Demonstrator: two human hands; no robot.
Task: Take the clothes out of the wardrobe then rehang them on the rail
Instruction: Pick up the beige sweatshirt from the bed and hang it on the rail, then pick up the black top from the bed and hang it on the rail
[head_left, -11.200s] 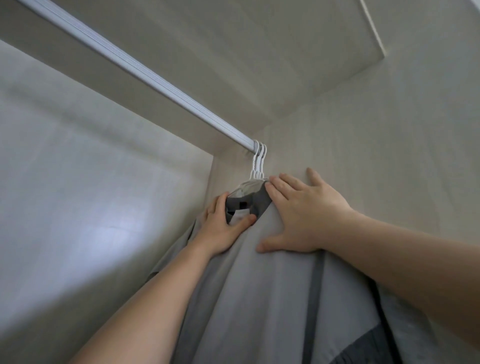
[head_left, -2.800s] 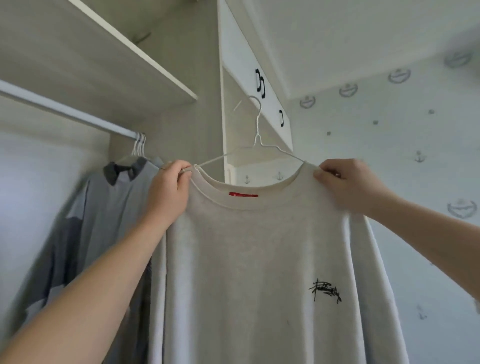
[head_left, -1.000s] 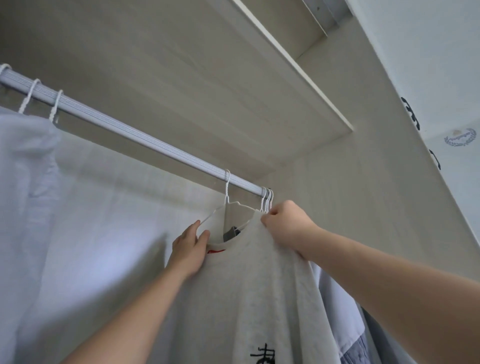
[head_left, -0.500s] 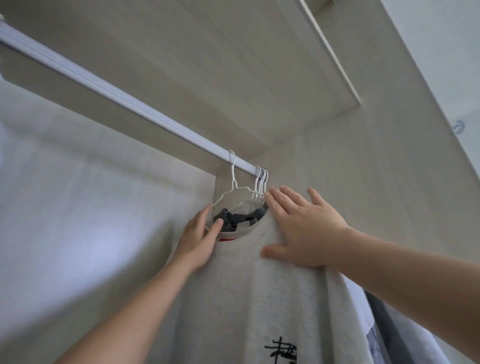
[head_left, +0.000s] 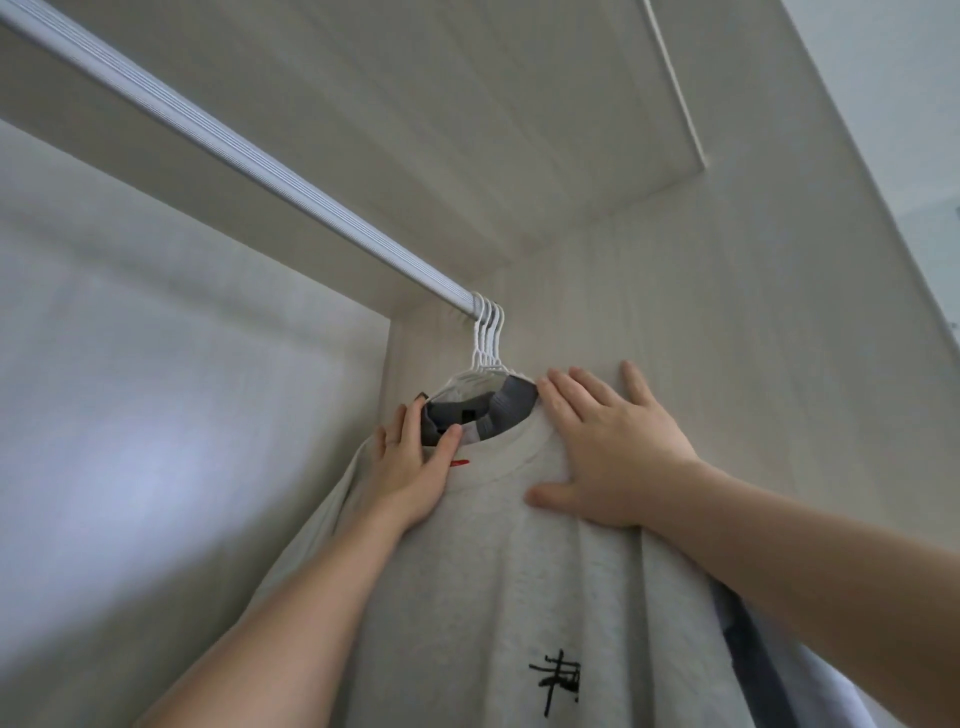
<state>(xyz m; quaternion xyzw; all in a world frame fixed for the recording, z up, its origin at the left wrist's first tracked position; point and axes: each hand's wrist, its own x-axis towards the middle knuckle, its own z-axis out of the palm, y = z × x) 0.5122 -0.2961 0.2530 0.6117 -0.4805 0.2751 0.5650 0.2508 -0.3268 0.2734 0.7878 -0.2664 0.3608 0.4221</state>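
- Pressing flat, the right hand (head_left: 608, 457) lies spread on the sweatshirt (head_left: 493, 571), at 3 o'clock of its neckline, with fingers straight and gripping nothing.
- The left hand (head_left: 410, 478) sits at 9 o'clock of the neckline, fingers straight up along the shoulder and thumb touching the collar edge; it rests there and does not clutch.
- The sweatshirt hangs at the rail's (head_left: 260, 161) far end, close to the wall (head_left: 727, 364). A grey shirt (head_left: 498, 410) shows through its neck opening.
- Half a second ago its hook stood apart from the others, toward 9 o'clock; now all the hooks (head_left: 488, 338) are bunched together.
- A second ago the right hand was clenched on the shoulder; it has since opened.
- This garment looks rehung (its hook is over the rail), so both hands seem free to withdraw for the next one.
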